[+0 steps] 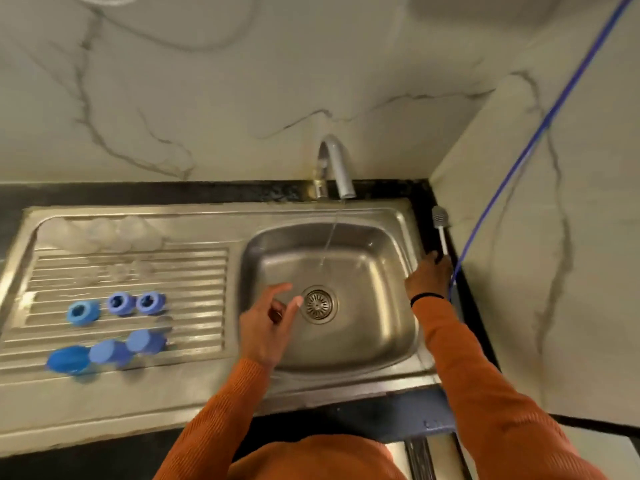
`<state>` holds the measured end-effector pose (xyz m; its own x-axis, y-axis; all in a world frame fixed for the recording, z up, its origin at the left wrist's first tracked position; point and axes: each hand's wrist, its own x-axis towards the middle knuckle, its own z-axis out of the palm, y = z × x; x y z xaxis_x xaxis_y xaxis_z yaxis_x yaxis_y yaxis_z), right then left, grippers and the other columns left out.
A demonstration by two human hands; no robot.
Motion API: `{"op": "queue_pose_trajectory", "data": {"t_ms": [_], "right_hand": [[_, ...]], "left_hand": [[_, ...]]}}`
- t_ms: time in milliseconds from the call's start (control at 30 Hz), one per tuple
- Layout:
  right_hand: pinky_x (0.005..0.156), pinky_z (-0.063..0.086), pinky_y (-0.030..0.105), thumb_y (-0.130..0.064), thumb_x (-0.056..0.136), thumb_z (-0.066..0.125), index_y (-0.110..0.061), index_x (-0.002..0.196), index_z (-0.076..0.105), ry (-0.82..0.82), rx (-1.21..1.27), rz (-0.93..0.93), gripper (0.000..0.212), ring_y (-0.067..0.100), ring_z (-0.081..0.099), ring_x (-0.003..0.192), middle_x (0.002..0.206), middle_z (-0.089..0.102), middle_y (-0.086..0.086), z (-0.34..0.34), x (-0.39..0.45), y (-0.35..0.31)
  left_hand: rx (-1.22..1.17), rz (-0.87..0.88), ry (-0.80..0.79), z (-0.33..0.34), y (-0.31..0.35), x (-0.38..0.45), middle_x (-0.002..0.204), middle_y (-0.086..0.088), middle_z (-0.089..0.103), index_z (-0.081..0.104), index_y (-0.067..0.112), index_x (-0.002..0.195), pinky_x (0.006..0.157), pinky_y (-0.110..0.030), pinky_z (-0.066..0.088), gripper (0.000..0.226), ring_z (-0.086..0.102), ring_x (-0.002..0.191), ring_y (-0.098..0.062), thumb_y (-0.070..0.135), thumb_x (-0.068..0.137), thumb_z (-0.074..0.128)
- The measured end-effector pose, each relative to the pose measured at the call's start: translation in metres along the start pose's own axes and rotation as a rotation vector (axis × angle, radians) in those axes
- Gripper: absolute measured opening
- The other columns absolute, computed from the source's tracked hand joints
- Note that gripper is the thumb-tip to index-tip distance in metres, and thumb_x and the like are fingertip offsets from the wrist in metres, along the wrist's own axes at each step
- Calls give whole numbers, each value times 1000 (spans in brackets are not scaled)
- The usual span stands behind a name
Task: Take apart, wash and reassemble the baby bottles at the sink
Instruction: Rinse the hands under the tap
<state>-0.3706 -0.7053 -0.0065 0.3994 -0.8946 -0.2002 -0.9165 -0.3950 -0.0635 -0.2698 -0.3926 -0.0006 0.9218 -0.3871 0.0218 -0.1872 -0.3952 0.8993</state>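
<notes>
The sink basin (329, 271) is sitting at the right of the steel unit, with the drainboard (131, 289) lying to its left. The tap (334, 168) is standing behind the basin, water falling in ahead of the drain (318, 304). On the drainboard, three bottles (100, 233) are lying along the back edge, three screw rings (119, 304) are sitting in a row in front of them, and three caps (107, 353) are resting nearest the person. The brush (440, 230) is lying on the counter to the right of the basin, with the right hand (429, 275) gripping its handle. The left hand (266, 323) is hanging over the basin, left of the drain.
</notes>
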Motion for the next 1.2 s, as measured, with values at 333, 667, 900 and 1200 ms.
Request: {"op": "queue_pose_trajectory", "data": {"t_ms": [333,667,900,1200], "right_hand": [[95,52,46,-7,94,66,7,117,67,-18,296,137,27,46,63,109,116,65,31,-14,43,60],[59,58,30,-1,97,64,-4,107,73,-747,1309,85,13,20,70,66,87,77,16,-6,-64,-44],[70,55,29,10,94,64,1,107,71,-654,1254,13,17,19,67,74,88,75,14,19,-86,-52],[79,59,22,-9,90,78,-15,101,74,-561,932,-127,13,12,75,88,91,79,-1,37,-54,-53]], "left_hand": [[-101,-134,19,74,32,3,64,4,66,75,31,106,59,-8,46,19,61,58,-2,33,88,81],[-574,-826,-334,124,67,65,108,-12,76,65,17,120,76,-38,57,41,72,90,-25,52,104,50],[-853,-787,-137,127,62,162,81,-8,72,63,8,114,60,-31,59,24,69,63,-17,27,100,67],[-557,-738,-328,156,87,177,64,-2,49,45,15,87,42,-26,35,28,44,46,-9,33,109,43]]}}
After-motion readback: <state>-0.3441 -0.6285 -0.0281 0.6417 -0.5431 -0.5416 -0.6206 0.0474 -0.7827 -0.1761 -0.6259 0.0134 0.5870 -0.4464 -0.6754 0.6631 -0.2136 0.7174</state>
